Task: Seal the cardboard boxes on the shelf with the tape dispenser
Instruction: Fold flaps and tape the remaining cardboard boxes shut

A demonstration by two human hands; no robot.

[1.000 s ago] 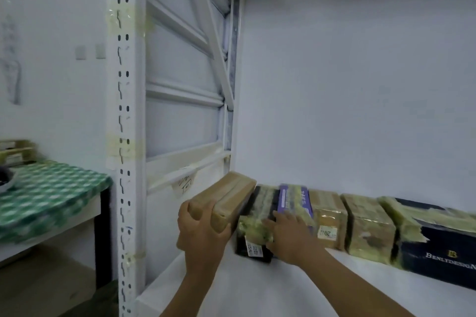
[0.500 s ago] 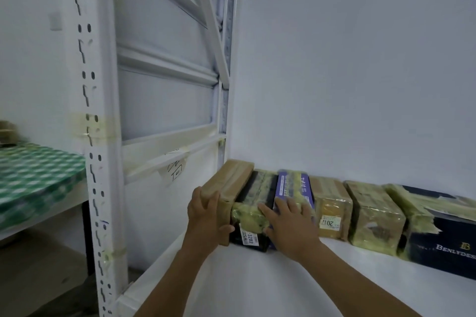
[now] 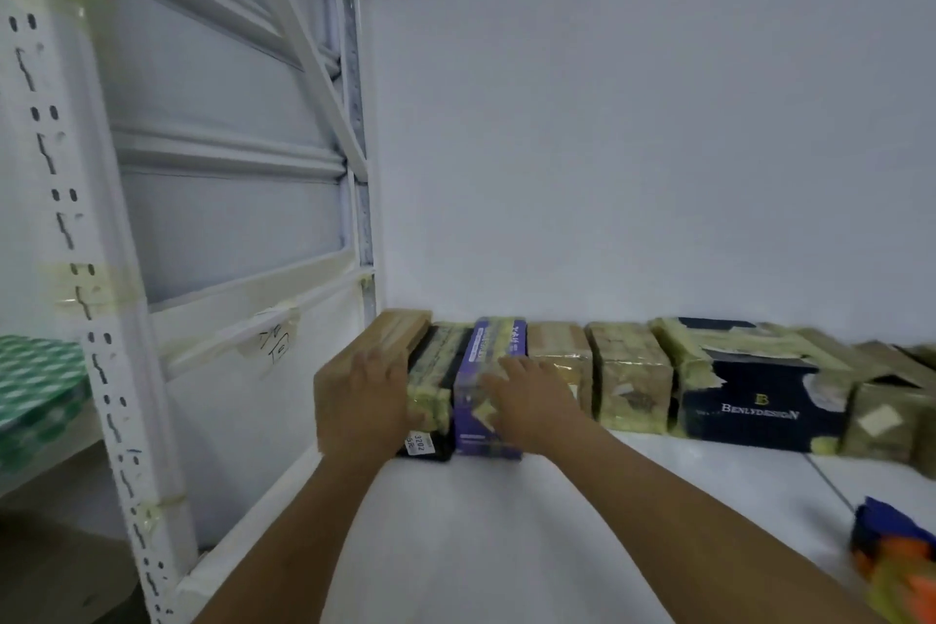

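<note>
two flat palms, 12 o'clock: left hand point(image 3: 364, 400) on brown box point(image 3: 400, 334), right hand point(image 3: 527, 395) on purple box point(image 3: 471, 426); i'd guess light, stiff; grip sides.

We get dim, cool, bluish light, spread evenly over the wall point(image 3: 633, 117); soft shadows sit in the gaps between the boxes point(image 3: 633, 385). Motion blur smears the left hand point(image 3: 369, 403), the right hand point(image 3: 529, 400) and the orange-and-blue thing point(image 3: 899, 557) at lower right. The post point(image 3: 104, 319) at the left edge bows with wide-angle distortion.

A storeroom: white slotted metal shelving point(image 3: 76, 238) holding a row of taped boxes point(image 3: 633, 385).
</note>
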